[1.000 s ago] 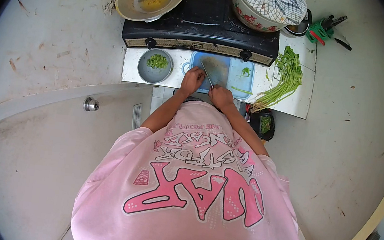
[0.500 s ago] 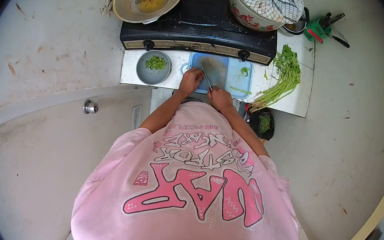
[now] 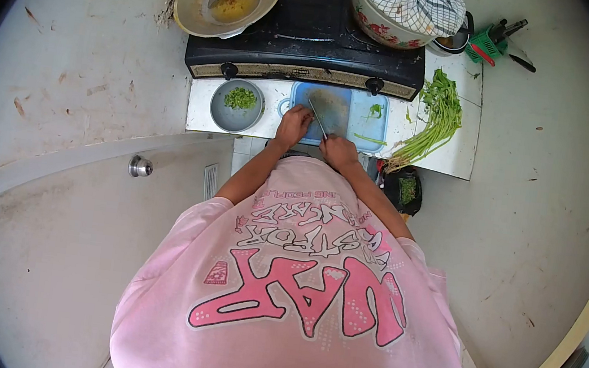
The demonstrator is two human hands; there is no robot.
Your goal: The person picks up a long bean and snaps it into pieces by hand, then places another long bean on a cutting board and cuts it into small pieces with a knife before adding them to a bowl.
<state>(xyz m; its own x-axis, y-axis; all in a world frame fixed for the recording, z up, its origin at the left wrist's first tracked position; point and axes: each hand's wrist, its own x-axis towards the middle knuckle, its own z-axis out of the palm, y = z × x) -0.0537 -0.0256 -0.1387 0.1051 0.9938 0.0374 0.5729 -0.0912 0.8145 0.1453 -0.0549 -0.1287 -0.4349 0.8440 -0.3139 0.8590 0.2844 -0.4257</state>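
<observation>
My right hand is closed round the handle of a knife, whose blade points up and to the left over a blue cutting board. At the board's left part, my left hand has its fingers pressed together beside the blade; what they hold is too small to make out. A leaf piece and a green stalk lie on the right part of the board. Left of the board, a grey bowl contains chopped greens.
Behind the board is a black stove with a wok and a cloth-topped pot. Long-stemmed greens lie on the counter at right, near a green basket with utensils. A black bag hangs below the counter edge.
The whole view has shifted very slightly. Both hands and the knife keep nearly the same places on the board.
</observation>
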